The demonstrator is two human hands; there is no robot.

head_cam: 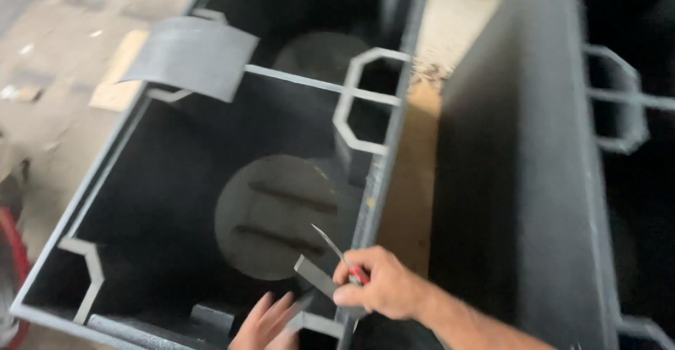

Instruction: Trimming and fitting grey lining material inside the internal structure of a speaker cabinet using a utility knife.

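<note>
A thin, red-handled blade point(336, 249) was clamped in the right hand point(376, 283) at the near right rim of a dark metal box point(112, 153). Inside lay a grey disc point(278, 216). The left hand point(267, 322), fingers apart, seemingly touched a grey bracket point(318, 278).

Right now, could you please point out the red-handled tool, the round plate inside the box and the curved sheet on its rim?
red-handled tool point(329, 242): head view, on its thin metal blade.
round plate point(278, 216): head view, on its flat face.
curved sheet point(191, 56): head view, on its middle.
</note>
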